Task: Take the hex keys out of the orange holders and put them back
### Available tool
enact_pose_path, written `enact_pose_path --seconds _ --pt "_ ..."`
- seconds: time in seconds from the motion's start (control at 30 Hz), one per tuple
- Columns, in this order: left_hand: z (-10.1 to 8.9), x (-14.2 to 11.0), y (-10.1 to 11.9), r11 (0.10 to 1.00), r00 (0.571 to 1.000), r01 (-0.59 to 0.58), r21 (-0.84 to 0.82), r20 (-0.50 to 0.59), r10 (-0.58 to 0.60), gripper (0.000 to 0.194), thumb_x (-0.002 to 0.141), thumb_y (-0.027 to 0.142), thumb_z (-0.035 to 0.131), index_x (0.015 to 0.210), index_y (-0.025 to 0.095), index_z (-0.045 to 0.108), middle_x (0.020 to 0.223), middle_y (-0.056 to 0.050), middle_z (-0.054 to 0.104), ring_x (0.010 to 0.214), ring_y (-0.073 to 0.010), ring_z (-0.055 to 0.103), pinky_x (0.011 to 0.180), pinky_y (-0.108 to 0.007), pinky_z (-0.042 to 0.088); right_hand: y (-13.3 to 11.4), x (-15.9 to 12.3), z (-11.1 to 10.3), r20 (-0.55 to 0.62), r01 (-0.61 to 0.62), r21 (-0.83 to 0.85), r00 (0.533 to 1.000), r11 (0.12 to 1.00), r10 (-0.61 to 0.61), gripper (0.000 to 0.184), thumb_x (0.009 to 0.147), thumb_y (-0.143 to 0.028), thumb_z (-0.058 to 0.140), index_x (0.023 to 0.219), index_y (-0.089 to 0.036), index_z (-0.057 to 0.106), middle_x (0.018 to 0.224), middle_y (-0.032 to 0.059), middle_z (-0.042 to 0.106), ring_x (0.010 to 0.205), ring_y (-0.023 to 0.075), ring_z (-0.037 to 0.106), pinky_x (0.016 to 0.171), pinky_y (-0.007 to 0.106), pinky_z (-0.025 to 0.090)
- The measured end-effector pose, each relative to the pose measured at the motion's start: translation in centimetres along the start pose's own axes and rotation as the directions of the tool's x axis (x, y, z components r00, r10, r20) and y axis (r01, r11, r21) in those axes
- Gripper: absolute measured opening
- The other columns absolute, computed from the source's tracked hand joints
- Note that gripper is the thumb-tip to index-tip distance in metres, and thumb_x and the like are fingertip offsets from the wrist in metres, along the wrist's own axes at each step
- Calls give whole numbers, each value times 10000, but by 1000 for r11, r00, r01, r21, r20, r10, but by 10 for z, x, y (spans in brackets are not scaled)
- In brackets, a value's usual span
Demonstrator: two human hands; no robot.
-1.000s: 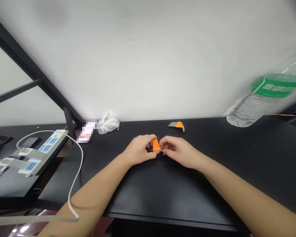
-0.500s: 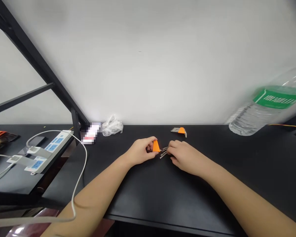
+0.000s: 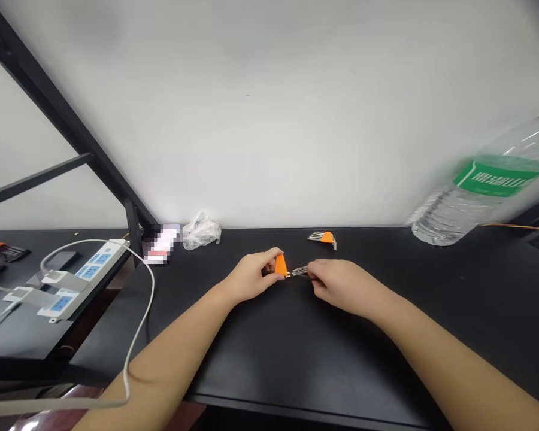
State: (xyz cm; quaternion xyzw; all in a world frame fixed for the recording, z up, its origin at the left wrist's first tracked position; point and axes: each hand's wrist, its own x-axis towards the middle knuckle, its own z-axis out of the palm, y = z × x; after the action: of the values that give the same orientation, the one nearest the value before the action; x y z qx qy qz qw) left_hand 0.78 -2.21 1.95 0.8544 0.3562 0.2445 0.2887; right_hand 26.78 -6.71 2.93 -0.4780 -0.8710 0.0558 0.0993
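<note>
My left hand (image 3: pixel 254 275) pinches an orange hex key holder (image 3: pixel 281 265) between thumb and fingers, just above the black table. A short metal tip shows at the holder's lower right corner. Close by on the right, my right hand (image 3: pixel 336 281) is closed on several thin metal hex keys (image 3: pixel 300 271), whose ends point left toward the holder. The other ends of these keys are hidden in my fingers. Behind my hands, near the wall, lies a second orange holder (image 3: pixel 327 237) with several hex keys in it.
A large water bottle (image 3: pixel 498 176) with a green label leans at the right. A crumpled plastic bag (image 3: pixel 201 231) lies at the back. On the left are a power strip (image 3: pixel 83 278) and a white cable (image 3: pixel 149 299) crossing over my left forearm. Another hex key set (image 3: pixel 2 248) lies far left.
The keys in my right hand have drawn together into a tighter bundle, more level and nearer the holder's corner. The other person's hand at far left has gone out of view.
</note>
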Motion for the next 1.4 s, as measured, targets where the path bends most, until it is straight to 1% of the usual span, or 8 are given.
enact_pose_path --seconds 0.13,0.5,0.67,0.83,1.0,1.23,1.33,1.4 --pt "-1 -1 3 1000 1000 1 -16 8 -1 371 901 313 676 1247 242 559 874 23 645 788 -136 603 779 -267 499 3 -1 -6 -92 58 143 995 988 -45 128 919 -148 536 947 -231 629 873 4 642 654 134 576 609 269 417" --pt "0 -1 6 1000 1000 -15 -1 25 15 369 890 322 687 1233 249 573 870 21 658 786 -143 605 767 -273 498 0 0 -4 -229 181 235 965 955 -126 236 1028 -231 464 1098 -230 689 1044 77 659 795 174 649 705 321 537" --pt "3 -1 9 990 1000 6 -143 18 -4 367 875 323 706 1215 236 598 859 25 650 788 -131 602 786 -271 501 -5 0 -4 -346 254 338 929 906 -132 248 1018 -204 475 1092 -241 709 1018 85 662 824 186 641 715 345 555" --pt "7 -1 8 926 999 26 -376 -8 -32 442 821 326 768 1216 192 624 874 -9 676 805 -142 619 820 -300 510 -9 -4 -6 -478 276 410 877 869 -53 220 996 -222 543 1083 -281 736 973 68 682 774 188 641 635 340 529" --pt "9 -1 11 898 1000 -7 -441 -24 -3 415 809 313 778 1178 182 641 886 -28 694 825 -155 635 841 -318 515 -3 -6 -10 -456 276 407 887 871 -68 225 992 -236 563 1100 -297 750 957 63 686 741 187 639 604 345 512" --pt "9 -2 16 957 999 -40 -287 -22 35 353 819 287 741 1146 202 638 856 3 662 770 -129 598 757 -269 508 -5 -7 -11 -302 272 336 938 902 -171 272 1013 -214 511 1136 -275 745 1003 70 673 752 158 645 650 314 532" --pt "10 -2 19 977 997 -74 -198 -14 73 354 804 266 744 1138 222 636 877 13 667 791 -128 604 774 -259 514 -14 -3 -6 -277 298 414 941 860 -193 272 1022 -221 498 1119 -282 744 1038 71 683 806 160 658 694 305 542" --pt "10 -2 21 983 997 -83 -163 -14 82 313 805 262 739 1100 227 639 895 14 675 815 -131 613 811 -261 519 -17 0 -4 -271 276 505 950 818 -153 218 1012 -254 533 1082 -272 739 1029 68 692 849 175 662 745 319 551"
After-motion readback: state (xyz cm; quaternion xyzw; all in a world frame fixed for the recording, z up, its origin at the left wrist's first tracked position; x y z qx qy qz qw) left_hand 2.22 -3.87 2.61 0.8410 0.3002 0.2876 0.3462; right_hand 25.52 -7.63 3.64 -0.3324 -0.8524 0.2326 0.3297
